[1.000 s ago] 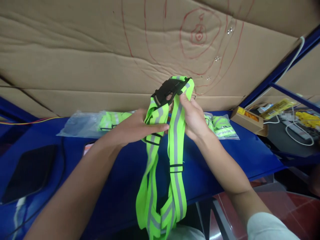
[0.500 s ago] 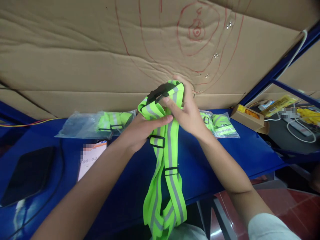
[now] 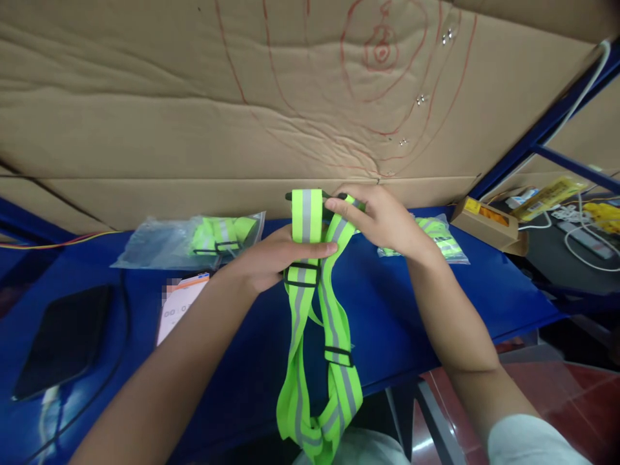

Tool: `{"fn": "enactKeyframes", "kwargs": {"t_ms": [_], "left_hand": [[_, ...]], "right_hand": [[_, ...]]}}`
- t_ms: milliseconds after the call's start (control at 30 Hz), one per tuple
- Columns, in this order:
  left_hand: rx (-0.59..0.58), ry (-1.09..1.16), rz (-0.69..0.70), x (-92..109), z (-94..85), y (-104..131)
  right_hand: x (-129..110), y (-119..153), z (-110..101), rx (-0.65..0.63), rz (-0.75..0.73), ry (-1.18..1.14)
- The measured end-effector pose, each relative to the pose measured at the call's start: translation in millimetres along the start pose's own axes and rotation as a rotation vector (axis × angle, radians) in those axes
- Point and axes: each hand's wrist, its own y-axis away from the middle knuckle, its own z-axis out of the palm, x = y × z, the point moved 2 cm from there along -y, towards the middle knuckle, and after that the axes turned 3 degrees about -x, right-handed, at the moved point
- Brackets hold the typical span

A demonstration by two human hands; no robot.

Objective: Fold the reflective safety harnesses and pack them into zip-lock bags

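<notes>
Neon-green reflective straps (image 3: 298, 323) with grey stripes and black slider buckles hang in a long loop in front of me, past the table edge toward my lap. My left hand (image 3: 281, 255) is closed round the left strap just above a black buckle (image 3: 301, 274), thumb lying across the front. With thumb and fingers, my right hand (image 3: 372, 210) pinches the top of the right strap beside a dark piece. A second black buckle (image 3: 339, 356) sits lower on the right strap. Some of the fingers are hidden behind the webbing.
On the blue table (image 3: 387, 323) lie a clear bag with green straps (image 3: 223, 234) at left and another bagged strap (image 3: 440, 239) at right. A phone (image 3: 181, 303) and a black tablet-like device (image 3: 62, 342) are left. A cardboard box (image 3: 487, 223) stands right; a cardboard wall (image 3: 145, 129) rises behind.
My right hand has moved right and slightly down, drawing the right strap away from the left one. The bunched top has opened out, and the left strap now lies flat over its top.
</notes>
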Motion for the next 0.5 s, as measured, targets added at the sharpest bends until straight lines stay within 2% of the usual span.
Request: {"fn": "enactKeyframes", "kwargs": {"t_ms": [167,267,367,500], "left_hand": [[-0.147,-0.066,0.046,0,1.6,0],[-0.267,-0.118,0.078,0,1.6,1],[-0.228,-0.157,0.085,0,0.2,3],[-0.106,-0.193,0.137,0,0.5,6]], "right_hand": [[-9,1,-4,0.027,0.039,-0.054],[-8,1,-5,0.037,0.179,-0.221],[-3,0,-1,0.046,0.294,-0.468],[7,-3,14,0.027,0.337,-0.688]]}}
